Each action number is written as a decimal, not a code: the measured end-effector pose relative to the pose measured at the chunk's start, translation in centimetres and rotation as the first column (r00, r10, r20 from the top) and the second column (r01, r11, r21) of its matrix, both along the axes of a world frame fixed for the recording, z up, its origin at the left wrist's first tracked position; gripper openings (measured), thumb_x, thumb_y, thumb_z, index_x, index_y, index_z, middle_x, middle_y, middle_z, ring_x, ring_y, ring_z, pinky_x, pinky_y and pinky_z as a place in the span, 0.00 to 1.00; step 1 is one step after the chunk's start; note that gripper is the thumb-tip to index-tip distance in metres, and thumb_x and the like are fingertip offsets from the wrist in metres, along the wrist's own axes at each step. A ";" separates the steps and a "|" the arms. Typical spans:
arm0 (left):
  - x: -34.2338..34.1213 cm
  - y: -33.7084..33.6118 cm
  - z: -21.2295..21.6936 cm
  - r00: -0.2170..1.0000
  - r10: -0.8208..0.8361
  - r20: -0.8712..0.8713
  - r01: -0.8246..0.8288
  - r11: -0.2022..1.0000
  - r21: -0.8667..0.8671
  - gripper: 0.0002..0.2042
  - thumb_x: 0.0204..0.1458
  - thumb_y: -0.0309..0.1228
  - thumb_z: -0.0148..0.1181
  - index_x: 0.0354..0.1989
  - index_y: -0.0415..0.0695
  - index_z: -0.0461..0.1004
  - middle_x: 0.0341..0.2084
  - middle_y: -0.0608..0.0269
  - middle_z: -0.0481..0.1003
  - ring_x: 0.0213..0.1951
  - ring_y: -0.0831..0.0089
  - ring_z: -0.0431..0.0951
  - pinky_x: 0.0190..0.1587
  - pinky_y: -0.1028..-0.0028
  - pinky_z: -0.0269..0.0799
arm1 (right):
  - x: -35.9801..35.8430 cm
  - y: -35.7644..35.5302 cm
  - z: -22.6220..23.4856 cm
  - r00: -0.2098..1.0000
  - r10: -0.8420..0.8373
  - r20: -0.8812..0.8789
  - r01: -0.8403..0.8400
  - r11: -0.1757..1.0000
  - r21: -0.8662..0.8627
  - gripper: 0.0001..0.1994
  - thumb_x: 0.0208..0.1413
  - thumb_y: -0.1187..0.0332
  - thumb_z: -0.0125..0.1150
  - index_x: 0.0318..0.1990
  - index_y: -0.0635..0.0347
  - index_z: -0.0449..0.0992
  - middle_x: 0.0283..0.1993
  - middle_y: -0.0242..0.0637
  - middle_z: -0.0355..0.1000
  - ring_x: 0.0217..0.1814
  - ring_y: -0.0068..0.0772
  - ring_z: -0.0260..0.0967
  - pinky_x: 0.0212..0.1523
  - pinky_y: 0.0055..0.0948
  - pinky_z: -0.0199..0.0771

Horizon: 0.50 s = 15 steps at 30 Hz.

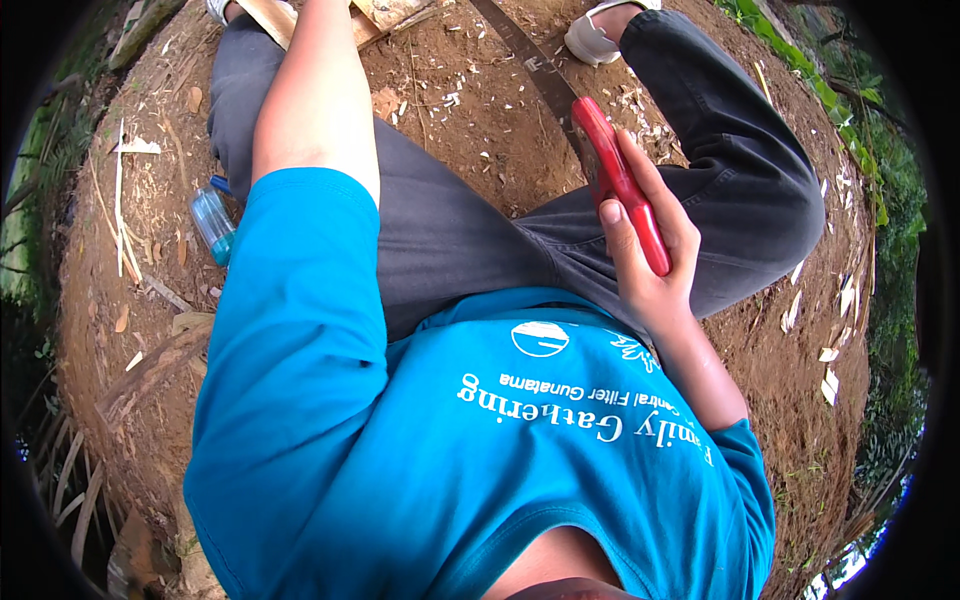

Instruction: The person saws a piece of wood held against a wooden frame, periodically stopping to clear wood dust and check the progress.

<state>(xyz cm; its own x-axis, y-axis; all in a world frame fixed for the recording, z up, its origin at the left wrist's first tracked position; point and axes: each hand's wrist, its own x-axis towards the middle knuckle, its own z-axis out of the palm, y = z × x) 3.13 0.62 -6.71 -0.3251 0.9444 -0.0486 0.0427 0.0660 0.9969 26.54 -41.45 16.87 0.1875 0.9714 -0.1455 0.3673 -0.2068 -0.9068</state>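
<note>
My right hand [660, 245] is wrapped around the red handle of a handsaw [622, 180], its thumb lying along the handle. The saw's long dark blade slants away up and to the left and leaves the picture at the top edge. My left forearm [318, 110] stretches forward past the top edge, so the left hand is out of sight. Near that forearm, pale wooden boards [395, 12] lie at the top, partly cut off by the edge.
I sit on brown soil [470, 130] strewn with wood chips, my legs [730, 190] bent around the work area. A clear plastic bottle [208, 215] with a blue cap lies left of my left arm. A log [150, 400] rests at lower left; green plants [850, 120] border the right.
</note>
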 end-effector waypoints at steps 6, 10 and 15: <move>0.2 0.0 0.1 0.998 -0.051 0.021 0.050 0.999 0.017 0.20 0.55 0.39 0.74 0.50 0.39 0.81 0.38 0.61 0.84 0.36 0.72 0.83 0.38 0.71 0.78 | 0.3 0.4 0.6 1.000 -0.003 0.003 0.004 1.000 -0.024 0.27 0.64 0.71 0.62 0.70 0.65 0.67 0.59 0.46 0.77 0.53 0.24 0.75 0.57 0.25 0.71; 0.1 -0.2 0.6 0.998 -0.060 -0.023 0.061 0.998 0.025 0.18 0.56 0.38 0.72 0.50 0.40 0.80 0.37 0.61 0.84 0.35 0.71 0.83 0.37 0.72 0.78 | 0.4 0.3 1.0 0.999 -0.023 -0.045 0.022 1.000 -0.012 0.27 0.65 0.71 0.62 0.70 0.65 0.67 0.59 0.45 0.77 0.53 0.23 0.74 0.57 0.24 0.71; 1.3 -1.3 1.4 0.960 -0.134 0.246 0.128 0.991 0.040 0.13 0.59 0.36 0.69 0.47 0.41 0.80 0.33 0.61 0.82 0.30 0.71 0.82 0.31 0.70 0.77 | -1.2 6.1 -1.7 0.995 -0.043 -0.093 0.051 0.995 0.086 0.26 0.64 0.69 0.64 0.68 0.63 0.70 0.55 0.43 0.80 0.49 0.21 0.75 0.53 0.23 0.74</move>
